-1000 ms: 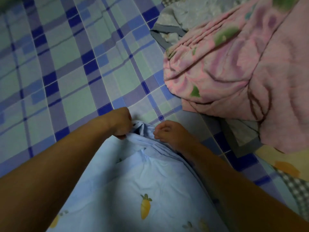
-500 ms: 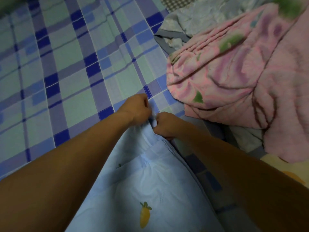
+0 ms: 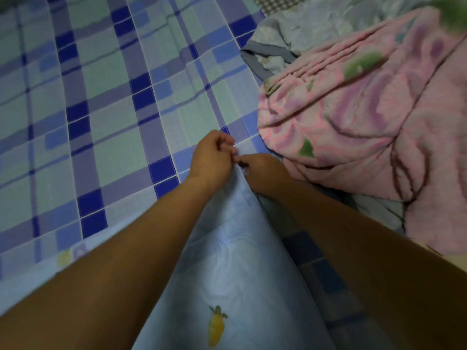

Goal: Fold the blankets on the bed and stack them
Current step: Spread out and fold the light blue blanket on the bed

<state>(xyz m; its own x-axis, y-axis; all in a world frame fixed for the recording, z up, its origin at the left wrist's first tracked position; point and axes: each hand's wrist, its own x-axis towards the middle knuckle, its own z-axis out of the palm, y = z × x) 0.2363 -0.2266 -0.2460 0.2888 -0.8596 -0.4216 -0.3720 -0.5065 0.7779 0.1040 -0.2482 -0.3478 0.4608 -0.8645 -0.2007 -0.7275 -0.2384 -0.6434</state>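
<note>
Near the centre of the frame, the left hand [image 3: 211, 157] and the right hand [image 3: 264, 173] met almost knuckle to knuckle, both arms reaching in from the lower edge. Each hand had its fingers curled tight and pinched the far corner of a pale blue cotton blanket printed with small yellow carrots [image 3: 235, 274]. The left fingers [image 3: 225, 145] were bunched over the cloth's tip, and the right thumb and forefinger closed on the same point from the other side. From that pinched corner the blanket widened into a long wedge between the two forearms and ran down to the bottom centre of the frame, where one carrot motif showed clearly. A second strip of the same cloth peeked out under the left forearm at the lower left.

Beneath everything lay a checked bed sheet in pale green, lilac and dark blue squares [image 3: 101, 109], filling the left and upper left of the frame. At the right, a rumpled pink quilt with purple and green floral patches [image 3: 353, 122] sat heaped, near the right hand but not touching it. Behind it, at the upper right, a crumpled grey-blue blanket with a darker grey border [image 3: 290, 34] lay partly under the pink one.
</note>
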